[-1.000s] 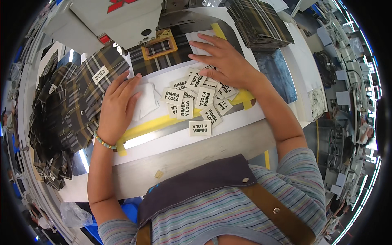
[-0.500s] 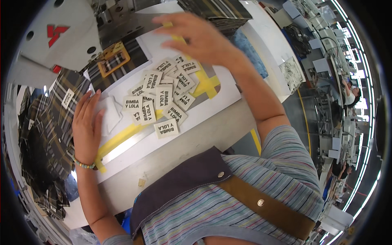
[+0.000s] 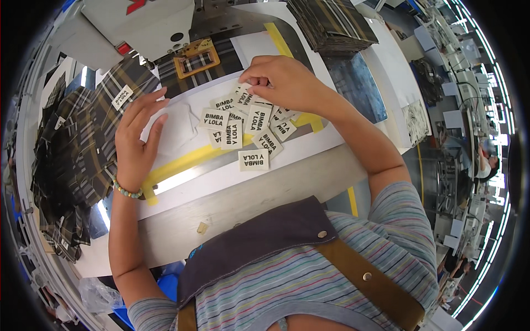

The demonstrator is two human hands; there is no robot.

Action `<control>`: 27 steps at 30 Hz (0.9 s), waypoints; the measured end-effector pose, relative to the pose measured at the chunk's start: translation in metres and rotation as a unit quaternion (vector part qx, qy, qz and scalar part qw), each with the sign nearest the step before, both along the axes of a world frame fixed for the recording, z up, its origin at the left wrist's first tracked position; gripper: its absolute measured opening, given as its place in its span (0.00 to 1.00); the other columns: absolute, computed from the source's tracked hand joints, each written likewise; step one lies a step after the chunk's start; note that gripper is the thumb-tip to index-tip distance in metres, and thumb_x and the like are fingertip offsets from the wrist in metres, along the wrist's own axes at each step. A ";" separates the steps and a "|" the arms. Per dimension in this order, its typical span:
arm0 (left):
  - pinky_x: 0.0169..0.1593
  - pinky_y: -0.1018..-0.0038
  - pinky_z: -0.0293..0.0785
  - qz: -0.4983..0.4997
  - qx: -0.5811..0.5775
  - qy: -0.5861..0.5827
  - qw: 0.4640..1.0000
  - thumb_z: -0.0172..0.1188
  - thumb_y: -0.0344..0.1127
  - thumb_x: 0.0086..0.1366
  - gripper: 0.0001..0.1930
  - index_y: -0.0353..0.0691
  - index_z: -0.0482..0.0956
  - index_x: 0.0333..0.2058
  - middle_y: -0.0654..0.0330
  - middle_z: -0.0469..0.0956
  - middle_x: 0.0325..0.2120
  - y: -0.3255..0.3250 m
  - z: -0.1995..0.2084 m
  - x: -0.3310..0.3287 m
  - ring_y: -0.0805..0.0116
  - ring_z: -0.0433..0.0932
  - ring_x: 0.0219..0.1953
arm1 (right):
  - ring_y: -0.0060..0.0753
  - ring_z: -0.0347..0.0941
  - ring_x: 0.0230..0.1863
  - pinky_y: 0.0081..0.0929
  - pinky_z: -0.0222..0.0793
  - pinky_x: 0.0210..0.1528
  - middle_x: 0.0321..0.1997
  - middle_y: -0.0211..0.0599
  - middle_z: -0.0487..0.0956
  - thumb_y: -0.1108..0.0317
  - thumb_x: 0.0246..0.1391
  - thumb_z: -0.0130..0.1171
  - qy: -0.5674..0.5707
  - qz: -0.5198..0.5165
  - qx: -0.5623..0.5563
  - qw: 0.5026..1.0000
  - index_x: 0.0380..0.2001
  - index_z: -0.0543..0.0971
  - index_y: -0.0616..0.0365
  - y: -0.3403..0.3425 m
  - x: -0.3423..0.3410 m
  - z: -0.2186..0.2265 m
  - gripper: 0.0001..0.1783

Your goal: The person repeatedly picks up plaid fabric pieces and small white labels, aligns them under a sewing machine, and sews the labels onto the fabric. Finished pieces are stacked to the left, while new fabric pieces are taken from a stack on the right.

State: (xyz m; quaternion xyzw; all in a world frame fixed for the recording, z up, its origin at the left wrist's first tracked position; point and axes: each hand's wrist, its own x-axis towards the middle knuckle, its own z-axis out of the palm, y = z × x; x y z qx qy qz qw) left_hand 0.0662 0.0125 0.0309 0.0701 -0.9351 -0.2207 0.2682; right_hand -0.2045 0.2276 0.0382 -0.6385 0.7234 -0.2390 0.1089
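Observation:
My right hand (image 3: 290, 83) is over the pile of small white fabric labels (image 3: 229, 132). Its thumb and fingertips are pinched on one label (image 3: 241, 99) at the pile's far side. My left hand (image 3: 138, 132) is open, fingers apart, above the left part of the white work sheet, beside dark plaid fabric (image 3: 132, 77) that carries one label. Past the pile, a tan rectangular frame (image 3: 197, 62) lies on plaid fabric under the head of a sewing machine (image 3: 132, 27).
Yellow tape (image 3: 182, 165) runs along the work sheet. A stack of plaid pieces (image 3: 331, 27) stands at the far right near a blue shiny panel (image 3: 359, 85). Loose plaid pieces (image 3: 77, 165) heap at the left. A clear plastic bag (image 3: 99, 295) sits below the table's edge.
My right hand has come down from beyond the pile onto a label, its fingers closing. My left hand's fingers have lifted and curled slightly. The whole view has shifted.

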 end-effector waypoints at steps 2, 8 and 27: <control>0.60 0.64 0.78 -0.017 0.045 0.002 0.999 0.65 0.26 0.70 0.12 0.35 0.86 0.51 0.55 0.85 0.57 0.002 0.008 0.000 0.55 0.83 0.57 | 0.32 0.80 0.39 0.31 0.77 0.43 0.41 0.35 0.84 0.68 0.63 0.66 -0.049 -0.015 -0.004 0.999 0.50 0.87 0.59 0.000 -0.002 0.008 0.14; 0.57 0.71 0.79 -0.086 0.293 -0.011 0.952 0.63 0.28 0.73 0.13 0.35 0.85 0.54 0.55 0.86 0.54 0.026 0.021 -0.022 0.67 0.83 0.54 | 0.28 0.78 0.37 0.28 0.75 0.40 0.37 0.32 0.83 0.70 0.61 0.67 -0.060 0.042 -0.044 0.996 0.47 0.89 0.58 0.003 -0.013 0.041 0.12; 0.50 0.78 0.81 -0.036 0.670 0.043 0.740 0.60 0.32 0.78 0.09 0.35 0.83 0.51 0.60 0.87 0.43 0.055 -0.001 -0.067 0.73 0.86 0.46 | 0.16 0.80 0.35 0.18 0.73 0.36 0.42 0.30 0.87 0.62 0.64 0.71 -0.267 -0.050 -0.051 0.961 0.49 0.88 0.59 -0.024 0.021 0.036 0.15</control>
